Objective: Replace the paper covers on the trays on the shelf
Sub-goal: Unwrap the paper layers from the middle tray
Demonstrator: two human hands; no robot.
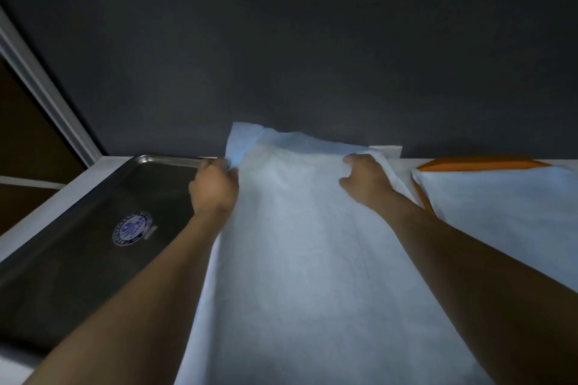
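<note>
paper cover [300, 244] is showing plain white | steel tray [78, 275] is showing silver-grey | its round emblem [133, 228] is showing blue-and-white | right tray [481, 163] is showing orange | wall [312, 40] is showing dark grey

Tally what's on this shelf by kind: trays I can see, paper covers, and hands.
Trays showing: 2, metal tray and orange tray
Paper covers: 2, middle paper cover and right paper cover, which lies on the orange tray
Hands: 2, left hand and right hand, both gripping the middle paper cover
Total: 6
</note>
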